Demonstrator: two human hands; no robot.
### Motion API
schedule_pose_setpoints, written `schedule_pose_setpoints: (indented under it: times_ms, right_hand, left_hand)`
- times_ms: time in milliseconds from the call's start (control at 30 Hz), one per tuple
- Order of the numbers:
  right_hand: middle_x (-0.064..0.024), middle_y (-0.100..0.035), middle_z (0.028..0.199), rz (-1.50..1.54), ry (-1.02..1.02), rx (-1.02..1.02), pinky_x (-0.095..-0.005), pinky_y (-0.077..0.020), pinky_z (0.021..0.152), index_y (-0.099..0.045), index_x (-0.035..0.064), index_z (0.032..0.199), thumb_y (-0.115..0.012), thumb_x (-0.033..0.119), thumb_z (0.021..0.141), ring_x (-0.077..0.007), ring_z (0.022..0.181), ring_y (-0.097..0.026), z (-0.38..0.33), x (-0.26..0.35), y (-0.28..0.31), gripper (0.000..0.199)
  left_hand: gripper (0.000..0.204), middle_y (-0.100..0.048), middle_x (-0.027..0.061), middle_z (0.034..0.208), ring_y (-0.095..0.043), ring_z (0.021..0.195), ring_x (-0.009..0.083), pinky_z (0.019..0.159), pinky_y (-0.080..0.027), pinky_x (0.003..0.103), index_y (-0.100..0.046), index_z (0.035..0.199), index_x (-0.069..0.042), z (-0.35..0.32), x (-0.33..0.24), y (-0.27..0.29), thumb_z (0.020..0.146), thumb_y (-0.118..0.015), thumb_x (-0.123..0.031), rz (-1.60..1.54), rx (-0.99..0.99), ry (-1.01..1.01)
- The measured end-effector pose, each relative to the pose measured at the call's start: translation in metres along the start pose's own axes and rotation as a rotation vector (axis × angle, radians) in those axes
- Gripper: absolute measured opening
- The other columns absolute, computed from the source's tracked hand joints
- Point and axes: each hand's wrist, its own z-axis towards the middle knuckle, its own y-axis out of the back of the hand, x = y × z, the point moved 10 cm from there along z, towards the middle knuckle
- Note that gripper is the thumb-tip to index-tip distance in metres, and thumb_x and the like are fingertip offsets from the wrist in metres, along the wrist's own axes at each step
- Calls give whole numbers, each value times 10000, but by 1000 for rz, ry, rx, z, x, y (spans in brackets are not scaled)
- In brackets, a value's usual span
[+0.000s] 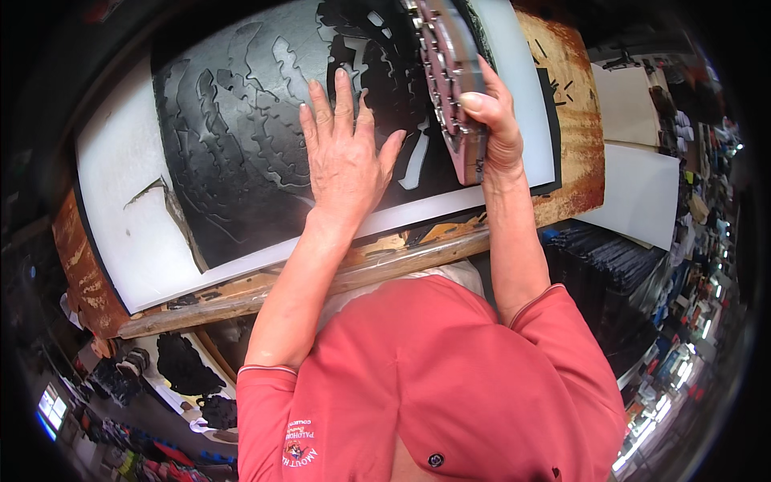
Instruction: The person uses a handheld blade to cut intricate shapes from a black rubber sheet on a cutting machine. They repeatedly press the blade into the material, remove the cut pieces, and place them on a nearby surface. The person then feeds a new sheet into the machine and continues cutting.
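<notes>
My left hand [347, 165] lies flat with fingers spread on a black sheet [249, 181], which looks like leather or rubber. Curved, jagged-edged outlines and cut-outs mark that sheet. My right hand [501, 128] grips a cutting die [450, 76], with thumb on its near face and fingers around the back. The die stands on edge, tilted, its toothed metal rim facing left; its far end runs out of view at the top. Beneath the black sheet lies a white board [120, 217], torn or cracked at its left part. A pale sliver [414, 163] shows beside my left thumb.
A worn wooden rail [361, 275] runs along the near edge of the bench, by my body. Brown board [574, 120] with small black scraps lies on the right. Beyond it are white sheets [634, 193] and a stack of black sheets [606, 257]. Black offcuts [189, 365] lie low on the left.
</notes>
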Motion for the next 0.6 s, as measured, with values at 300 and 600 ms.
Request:
schedule_pose_setpoints:
  times_ms: [300,600]
  right_hand:
    - [-203,-705,1265,160,167,-24,-340,-597,963,-553,-82,1454,-706,278,832,-258,1059,-732,-11,50,21,734]
    - [-187,-680,1330,-463,408,-200,-346,-525,1047,-537,-84,1519,-747,233,850,-251,1191,-678,-13,145,54,770]
  left_hand:
    - [672,-455,293,1634,-383,1517,563,1223,-310,690,-624,1345,100,-3,1,5,932,-829,-389,-24,-57,-6]
    - [710,-437,325,1627,-368,1531,547,1258,-300,634,-555,1479,89,-3,12,28,931,-838,-263,-276,-208,66]
